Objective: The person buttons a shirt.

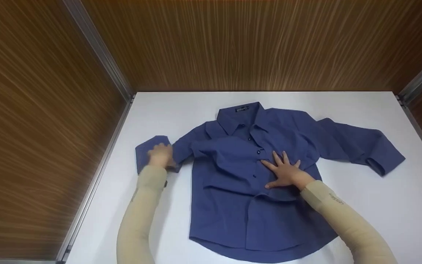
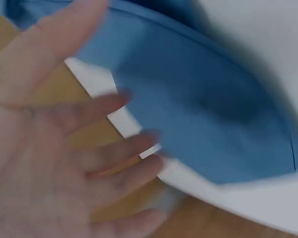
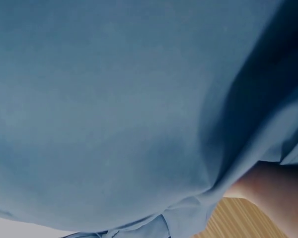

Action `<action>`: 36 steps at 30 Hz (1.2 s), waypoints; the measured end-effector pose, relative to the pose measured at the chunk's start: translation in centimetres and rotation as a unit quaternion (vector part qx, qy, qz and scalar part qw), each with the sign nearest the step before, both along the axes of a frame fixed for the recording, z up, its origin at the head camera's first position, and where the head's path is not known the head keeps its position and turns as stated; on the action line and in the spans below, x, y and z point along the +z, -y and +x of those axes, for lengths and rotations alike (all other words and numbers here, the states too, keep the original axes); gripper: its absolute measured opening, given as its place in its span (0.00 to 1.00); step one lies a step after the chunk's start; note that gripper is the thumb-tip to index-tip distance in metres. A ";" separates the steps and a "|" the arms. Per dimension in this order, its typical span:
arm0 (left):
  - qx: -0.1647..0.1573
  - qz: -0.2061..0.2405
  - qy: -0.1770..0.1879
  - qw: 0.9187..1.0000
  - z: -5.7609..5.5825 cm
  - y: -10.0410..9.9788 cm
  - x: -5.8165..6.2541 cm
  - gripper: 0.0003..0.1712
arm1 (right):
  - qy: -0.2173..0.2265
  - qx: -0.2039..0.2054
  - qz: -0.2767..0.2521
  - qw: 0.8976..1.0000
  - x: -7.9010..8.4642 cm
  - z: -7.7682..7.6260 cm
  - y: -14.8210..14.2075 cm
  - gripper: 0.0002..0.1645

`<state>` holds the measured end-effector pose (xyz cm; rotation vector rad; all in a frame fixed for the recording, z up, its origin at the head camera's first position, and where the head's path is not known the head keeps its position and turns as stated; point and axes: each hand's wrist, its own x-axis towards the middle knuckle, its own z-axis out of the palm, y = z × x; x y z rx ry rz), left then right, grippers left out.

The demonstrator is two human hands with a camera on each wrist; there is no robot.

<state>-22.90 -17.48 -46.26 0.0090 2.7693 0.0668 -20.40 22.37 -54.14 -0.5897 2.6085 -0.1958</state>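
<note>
A dark blue button-up shirt (image 1: 225, 216) lies front side up on a white table, collar toward the back wall. My left hand (image 1: 160, 156) is at the shirt's left-side cuff (image 1: 143, 156). From the left wrist, the fingers of that hand (image 2: 44, 158) look loosely extended, their tips overlapping the blue cloth, with nothing pinched. With fingers spread, my right hand (image 1: 286, 172) presses on the shirt's front beside the button placket. Wrinkled cloth (image 3: 104, 109) fills most of the right wrist view, where only part of the right hand (image 3: 273, 193) shows.
Wood-grain panels stand behind the table (image 1: 174, 104) and along its left side (image 1: 50, 128). The other sleeve (image 1: 357, 141) stretches out to the right, bent near its cuff. Folds cross the middle of the shirt.
</note>
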 end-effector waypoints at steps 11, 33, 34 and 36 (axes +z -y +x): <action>-0.128 0.073 0.052 0.988 4.7 -10.1 -4.5 0.63 | 0.022 -0.022 -0.002 1.000 0.0 0.1 1.0 0.61; -0.106 0.009 0.051 0.993 -0.9 -10.7 -5.7 0.67 | 0.092 -0.079 0.008 0.993 0.7 -3.3 4.3 0.61; -0.103 0.010 0.051 0.993 -1.0 -10.7 -5.7 0.67 | 0.096 -0.082 0.006 0.992 0.8 -3.4 4.4 0.62; -0.097 0.011 0.050 0.994 -1.2 -10.7 -5.8 0.67 | 0.100 -0.090 0.002 0.991 0.9 -3.8 4.6 0.62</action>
